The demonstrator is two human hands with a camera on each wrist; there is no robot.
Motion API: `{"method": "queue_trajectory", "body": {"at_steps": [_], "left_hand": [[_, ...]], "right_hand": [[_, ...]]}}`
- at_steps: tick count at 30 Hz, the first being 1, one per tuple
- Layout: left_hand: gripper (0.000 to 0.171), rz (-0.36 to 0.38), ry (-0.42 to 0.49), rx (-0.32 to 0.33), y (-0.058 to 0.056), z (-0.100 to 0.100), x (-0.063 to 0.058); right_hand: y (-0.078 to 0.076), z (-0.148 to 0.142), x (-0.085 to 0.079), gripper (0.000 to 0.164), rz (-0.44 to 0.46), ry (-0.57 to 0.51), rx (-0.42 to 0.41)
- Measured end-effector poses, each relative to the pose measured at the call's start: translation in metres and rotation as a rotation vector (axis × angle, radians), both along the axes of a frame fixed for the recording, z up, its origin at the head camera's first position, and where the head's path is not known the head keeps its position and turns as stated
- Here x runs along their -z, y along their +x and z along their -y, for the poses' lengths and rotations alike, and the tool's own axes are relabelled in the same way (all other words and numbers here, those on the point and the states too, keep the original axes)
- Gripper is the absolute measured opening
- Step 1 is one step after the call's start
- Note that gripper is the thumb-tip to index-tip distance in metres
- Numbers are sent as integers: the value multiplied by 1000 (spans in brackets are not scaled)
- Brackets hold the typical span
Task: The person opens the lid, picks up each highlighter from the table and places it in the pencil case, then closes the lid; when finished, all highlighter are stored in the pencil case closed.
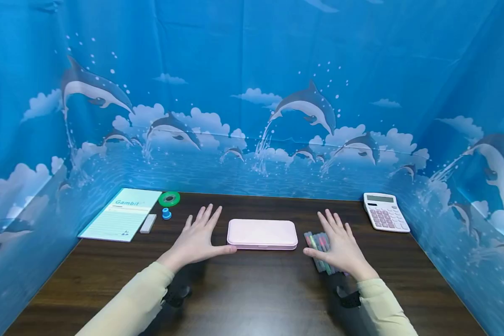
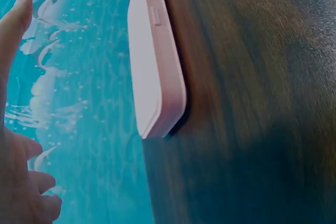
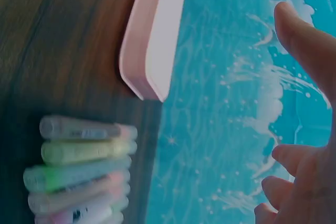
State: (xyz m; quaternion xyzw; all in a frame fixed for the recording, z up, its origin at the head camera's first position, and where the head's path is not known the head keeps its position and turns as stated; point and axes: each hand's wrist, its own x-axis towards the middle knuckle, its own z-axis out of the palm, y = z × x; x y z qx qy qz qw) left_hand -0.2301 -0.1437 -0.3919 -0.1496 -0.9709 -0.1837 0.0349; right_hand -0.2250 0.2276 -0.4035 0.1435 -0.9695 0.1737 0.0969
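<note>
A pale pink pencil case [image 1: 262, 233] lies closed on the dark wooden table, between both hands. My left hand [image 1: 197, 240] hovers to its left with fingers spread, the thumb tip near the case's front left corner in the head view. On the other side my right hand [image 1: 338, 247] is spread above a row of highlighters [image 3: 84, 153], partly covering them in the head view. Neither hand holds anything. In the left wrist view the case [image 2: 152, 61] shows its front latch, apart from the thumb. The right wrist view shows the case's end [image 3: 152, 51] beyond the highlighters.
At the back left lie a Gambit notepad [image 1: 123, 214], a white eraser-like block [image 1: 148, 223], a green tape roll [image 1: 169, 199] and a small blue object [image 1: 166, 213]. A white calculator [image 1: 386, 213] sits at the back right. A blue dolphin-print curtain [image 1: 243, 93] encloses the table.
</note>
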Motion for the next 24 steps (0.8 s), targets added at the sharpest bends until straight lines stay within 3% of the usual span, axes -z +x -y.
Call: {"method": "queue_trajectory", "body": {"at_steps": [9,17,24], "left_hand": [[117,171,119,25,-18,-12,18],[104,190,220,122,-32,-15,36],[104,209,246,143,-48,-19,47]], "right_hand": [[-17,24,16,106,92,-96,-64],[-27,48,29,95,53,-152,-159],[-34,68,40,84,71,-141,-216]]}}
